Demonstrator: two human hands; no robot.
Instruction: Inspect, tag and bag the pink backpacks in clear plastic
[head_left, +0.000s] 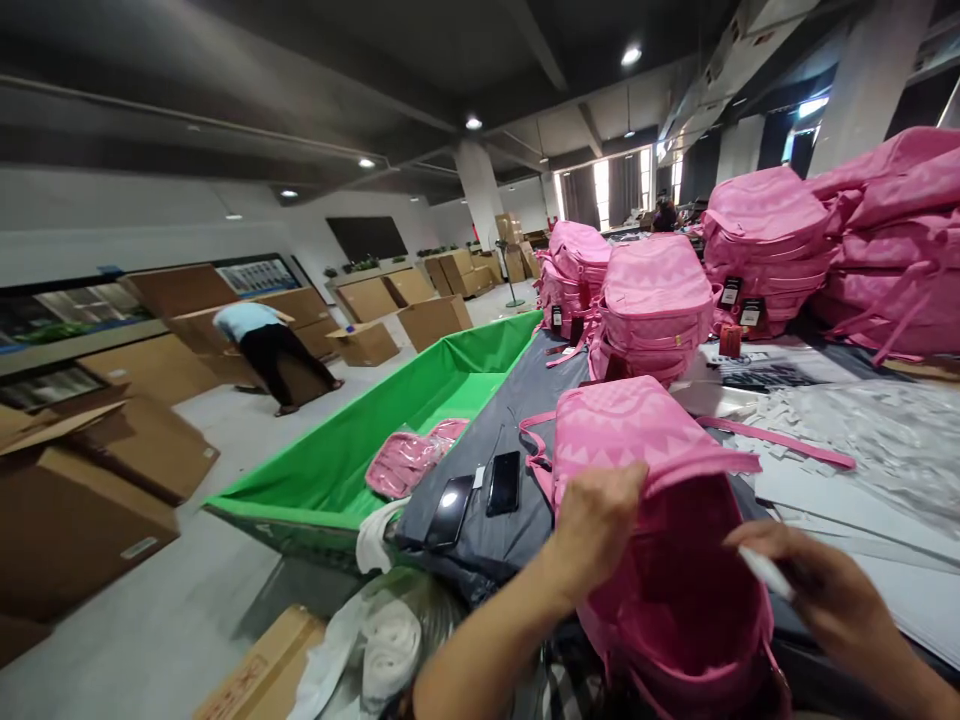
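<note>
A pink backpack (622, 420) with a pale zigzag pattern stands right in front of me, its main compartment unzipped and gaping toward me. My left hand (600, 515) is closed on the edge of its top flap, holding it up. At the right side of the opening, my right hand (817, 575) pinches a small white object (765, 572), blurred and partly covered by the fingers; its kind I cannot make out. The inside of the compartment looks dark pink, and its bottom is hidden. A pink strap (784, 443) trails across the table to the right.
Two phones (503, 483) lie left of the backpack on the dark-covered table (517, 400). More pink backpacks (652, 300) stand behind, with clear plastic bags (885, 430) at right. Left is a green bin (315, 490) containing wrapped pink items (405, 462). Beyond, a person (270, 345) bends near cardboard boxes.
</note>
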